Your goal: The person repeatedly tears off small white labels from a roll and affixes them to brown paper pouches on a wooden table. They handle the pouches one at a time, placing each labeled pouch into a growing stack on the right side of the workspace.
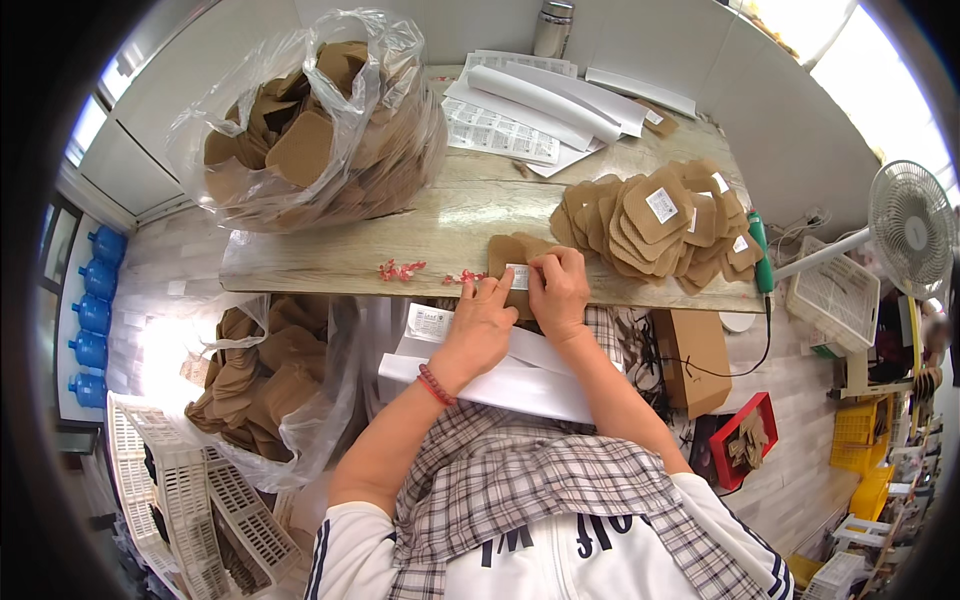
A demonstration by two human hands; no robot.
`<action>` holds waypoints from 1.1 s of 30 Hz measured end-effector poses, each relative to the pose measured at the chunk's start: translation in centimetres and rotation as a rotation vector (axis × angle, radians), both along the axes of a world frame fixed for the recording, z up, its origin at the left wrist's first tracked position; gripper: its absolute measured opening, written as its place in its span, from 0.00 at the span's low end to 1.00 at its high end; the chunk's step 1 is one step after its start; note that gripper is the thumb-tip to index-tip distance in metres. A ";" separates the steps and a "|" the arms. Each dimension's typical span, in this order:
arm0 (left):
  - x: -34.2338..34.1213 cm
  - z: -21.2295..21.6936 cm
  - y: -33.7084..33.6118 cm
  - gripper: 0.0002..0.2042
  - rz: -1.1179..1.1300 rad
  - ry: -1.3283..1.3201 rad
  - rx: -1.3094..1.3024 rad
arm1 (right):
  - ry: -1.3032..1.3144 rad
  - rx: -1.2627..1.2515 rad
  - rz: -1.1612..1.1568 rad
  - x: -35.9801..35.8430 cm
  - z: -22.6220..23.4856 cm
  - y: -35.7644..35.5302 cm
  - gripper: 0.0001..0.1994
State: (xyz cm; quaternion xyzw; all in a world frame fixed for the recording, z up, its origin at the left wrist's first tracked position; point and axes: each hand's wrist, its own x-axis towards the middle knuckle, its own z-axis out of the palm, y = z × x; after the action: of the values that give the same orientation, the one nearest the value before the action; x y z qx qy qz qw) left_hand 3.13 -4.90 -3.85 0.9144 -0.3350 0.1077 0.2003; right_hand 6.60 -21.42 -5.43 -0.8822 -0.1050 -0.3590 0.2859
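A brown textured pad point(505, 248) lies at the table's front edge, with a small white printed label point(517, 278) on it. My left hand point(476, 332) is at the label's left side, its fingers bent and their tips on the label's edge. On the other side, my right hand point(561, 292) is closed, thumb and index finger pinching at the label's right edge. Part of the pad is hidden under my hands. White label sheets point(432, 322) rest across my lap below them. To the right spreads a heap of brown pads point(640, 215), several bearing white labels.
A clear plastic bag point(410, 165) full of brown pads stands at the table's left; another bag point(295, 430) sits below. Paper sheets point(545, 105) and a steel flask point(553, 28) are at the back. A green-handled tool point(761, 252), red scraps point(401, 270) and a fan point(912, 230) also show.
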 end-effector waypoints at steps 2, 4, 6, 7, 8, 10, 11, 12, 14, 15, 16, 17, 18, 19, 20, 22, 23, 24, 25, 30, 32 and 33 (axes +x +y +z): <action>-0.1 -0.2 0.0 0.07 0.015 0.008 -0.027 | -0.100 -0.033 0.096 -0.5 0.5 0.4 0.06; -0.2 0.0 0.0 0.08 0.019 0.024 -0.025 | -0.111 -0.014 0.158 -0.9 0.9 0.9 0.07; -0.3 0.4 0.0 0.08 0.012 0.047 0.004 | 0.076 0.230 0.128 -0.8 -0.6 1.0 0.19; -0.4 0.4 0.0 0.08 0.015 0.056 0.003 | 0.121 0.323 0.097 -0.7 -0.7 1.1 0.24; -0.6 0.4 0.0 0.08 0.017 0.064 0.003 | 0.167 0.415 0.066 -0.5 -0.7 1.2 0.29; -1.0 0.5 0.0 0.06 0.022 0.059 -0.034 | 0.452 0.377 0.055 -0.2 0.2 0.3 0.40; -1.5 0.6 0.1 0.05 0.023 0.047 -0.072 | 0.541 0.392 0.051 0.0 1.0 0.1 0.40; -1.8 0.6 0.1 0.05 0.024 0.033 -0.109 | 0.629 0.405 0.046 0.4 1.4 -0.2 0.40; -2.1 0.4 0.2 0.04 0.020 0.075 -0.123 | 0.630 0.459 0.077 1.2 1.3 -1.3 0.40; -2.2 0.3 0.2 0.04 0.017 0.096 -0.131 | 0.645 0.494 0.105 1.5 1.3 -1.8 0.40; -2.2 0.2 0.1 0.04 0.020 0.095 -0.133 | 0.662 0.529 0.135 1.5 1.7 -2.1 0.40; -2.2 0.2 0.0 0.04 0.021 0.095 -0.135 | 0.678 0.528 0.131 1.4 2.0 -2.4 0.38; -2.2 0.1 -0.1 0.04 0.021 0.094 -0.138 | 0.557 0.530 0.162 1.1 2.3 -2.8 0.37; -2.2 -0.1 0.1 0.03 0.030 0.097 -0.129 | 0.438 0.534 0.202 0.6 3.4 -2.7 0.36; -2.2 -0.3 0.3 0.03 0.040 0.100 -0.121 | 0.320 0.535 0.241 0.2 4.6 -2.8 0.35; -2.3 -0.5 0.5 0.03 0.052 0.066 -0.104 | 0.167 0.613 0.160 0.0 8.1 -4.6 0.32; -2.3 -0.3 0.4 0.03 0.047 0.031 -0.093 | 0.136 0.586 0.077 0.4 9.7 -6.4 0.32; -2.2 0.0 0.2 0.02 0.038 -0.007 -0.082 | 0.121 0.460 -0.059 1.2 10.5 -8.4 0.33; -2.2 0.6 -0.1 0.02 0.019 0.021 -0.120 | 0.090 0.258 -0.207 1.7 11.2 -9.9 0.36; -3.1 1.9 -1.8 0.03 0.076 0.079 -0.196 | 0.101 -0.004 -0.002 -3.0 11.1 -6.7 0.24; -3.1 0.9 -2.2 0.04 0.060 0.057 -0.289 | 0.386 -0.018 0.207 -7.0 7.9 -3.4 0.18; -3.0 0.7 -2.2 0.04 0.054 0.065 -0.300 | 0.407 -0.001 0.223 -8.2 5.5 -3.0 0.17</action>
State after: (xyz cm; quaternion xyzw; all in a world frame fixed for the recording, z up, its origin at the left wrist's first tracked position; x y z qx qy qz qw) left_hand 0.08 -7.15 -3.18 0.8860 -0.2837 0.1321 0.3423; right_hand -1.62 -24.43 0.05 -0.9195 -0.1423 -0.1399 0.3387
